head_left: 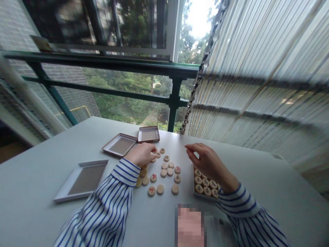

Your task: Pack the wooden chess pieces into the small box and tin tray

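Round pieces [160,189] lie loose, ctr frame, prob. for easy reach; L hand [141,153] there, can't tell fingers' grip; R hand [207,161] over box [205,197], lower rt, fingers parted.

The right hand [204,159] covers the far part of the filled box [205,196], leaving its nearest rows reachable from above. Left of that box I see a narrow bare lane of tabletop [186,183], then loose discs [170,172], then the left hand [142,153] in the way. Right of it, space opens wide.
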Demonstrator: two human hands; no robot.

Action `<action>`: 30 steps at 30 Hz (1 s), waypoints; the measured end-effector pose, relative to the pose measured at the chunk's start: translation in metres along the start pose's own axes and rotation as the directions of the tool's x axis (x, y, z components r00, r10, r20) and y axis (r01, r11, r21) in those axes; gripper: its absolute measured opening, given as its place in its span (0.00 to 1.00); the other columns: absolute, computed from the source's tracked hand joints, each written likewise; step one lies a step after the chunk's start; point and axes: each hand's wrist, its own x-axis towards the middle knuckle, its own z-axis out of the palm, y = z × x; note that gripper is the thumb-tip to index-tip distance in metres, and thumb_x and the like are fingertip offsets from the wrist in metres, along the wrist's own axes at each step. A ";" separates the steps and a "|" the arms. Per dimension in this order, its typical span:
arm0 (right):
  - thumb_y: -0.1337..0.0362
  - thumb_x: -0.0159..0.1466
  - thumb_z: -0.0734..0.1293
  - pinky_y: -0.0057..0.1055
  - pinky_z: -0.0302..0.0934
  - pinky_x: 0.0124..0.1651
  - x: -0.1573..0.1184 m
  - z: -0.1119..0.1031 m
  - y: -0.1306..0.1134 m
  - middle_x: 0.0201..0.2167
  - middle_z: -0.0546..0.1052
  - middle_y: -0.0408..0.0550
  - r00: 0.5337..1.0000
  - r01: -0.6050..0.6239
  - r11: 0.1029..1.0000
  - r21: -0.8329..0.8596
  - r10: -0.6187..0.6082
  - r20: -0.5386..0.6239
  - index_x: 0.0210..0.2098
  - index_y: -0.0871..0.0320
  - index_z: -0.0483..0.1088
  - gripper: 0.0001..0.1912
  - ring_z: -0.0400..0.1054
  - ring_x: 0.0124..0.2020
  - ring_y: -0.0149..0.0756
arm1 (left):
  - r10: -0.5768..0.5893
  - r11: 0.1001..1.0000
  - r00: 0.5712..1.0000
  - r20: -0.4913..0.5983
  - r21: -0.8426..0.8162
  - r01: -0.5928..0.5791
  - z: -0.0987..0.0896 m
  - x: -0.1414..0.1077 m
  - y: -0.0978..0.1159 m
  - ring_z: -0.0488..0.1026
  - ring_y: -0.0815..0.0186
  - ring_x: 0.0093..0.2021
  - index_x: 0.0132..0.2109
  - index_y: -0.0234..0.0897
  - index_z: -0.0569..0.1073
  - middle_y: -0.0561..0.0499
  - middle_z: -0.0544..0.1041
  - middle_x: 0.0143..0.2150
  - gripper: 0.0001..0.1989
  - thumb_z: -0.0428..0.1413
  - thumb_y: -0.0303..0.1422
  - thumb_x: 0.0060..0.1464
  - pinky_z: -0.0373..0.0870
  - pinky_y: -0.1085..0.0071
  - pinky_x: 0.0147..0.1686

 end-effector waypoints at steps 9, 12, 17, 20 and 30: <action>0.65 0.62 0.57 0.31 0.57 0.41 -0.001 0.014 -0.008 0.35 0.75 0.49 0.994 0.039 0.999 -0.018 -0.037 0.108 0.42 0.57 0.70 0.13 0.66 0.37 0.35 | 0.075 0.986 0.996 0.056 0.147 -0.083 0.007 -0.002 0.007 0.72 0.60 0.35 0.32 0.39 0.74 0.46 0.77 0.33 0.08 0.53 0.33 0.43 0.63 0.70 0.34; 0.65 0.62 0.57 0.31 0.57 0.41 -0.001 0.013 -0.007 0.35 0.75 0.49 0.994 0.036 0.999 -0.018 -0.034 0.105 0.42 0.57 0.70 0.13 0.66 0.37 0.34 | 0.085 0.979 0.995 0.054 0.181 -0.094 0.009 -0.001 0.006 0.72 0.60 0.35 0.32 0.39 0.74 0.45 0.76 0.33 0.07 0.52 0.31 0.43 0.62 0.69 0.34; 0.65 0.62 0.58 0.31 0.57 0.41 -0.002 0.014 -0.007 0.34 0.75 0.49 0.994 0.054 0.998 -0.019 -0.052 0.092 0.42 0.58 0.70 0.12 0.66 0.37 0.35 | 0.076 0.976 0.995 0.060 0.202 -0.087 0.014 0.002 0.004 0.72 0.60 0.36 0.33 0.39 0.73 0.47 0.76 0.33 0.07 0.53 0.30 0.44 0.62 0.69 0.35; 0.66 0.62 0.58 0.31 0.58 0.41 -0.003 0.013 -0.007 0.34 0.75 0.49 0.995 0.056 0.998 -0.023 -0.054 0.087 0.42 0.58 0.70 0.12 0.66 0.37 0.35 | 0.092 0.967 0.994 0.060 0.233 -0.103 0.015 0.003 0.002 0.72 0.60 0.36 0.34 0.38 0.73 0.47 0.76 0.33 0.08 0.53 0.30 0.44 0.62 0.69 0.33; 0.66 0.62 0.58 0.32 0.58 0.40 -0.004 0.008 -0.004 0.35 0.75 0.49 0.997 0.046 0.999 -0.020 -0.045 0.061 0.42 0.58 0.70 0.12 0.66 0.37 0.35 | 0.211 0.973 0.976 -0.063 0.111 -0.203 0.012 0.003 0.008 0.72 0.63 0.36 0.40 0.39 0.72 0.49 0.77 0.35 0.11 0.53 0.32 0.47 0.64 0.71 0.35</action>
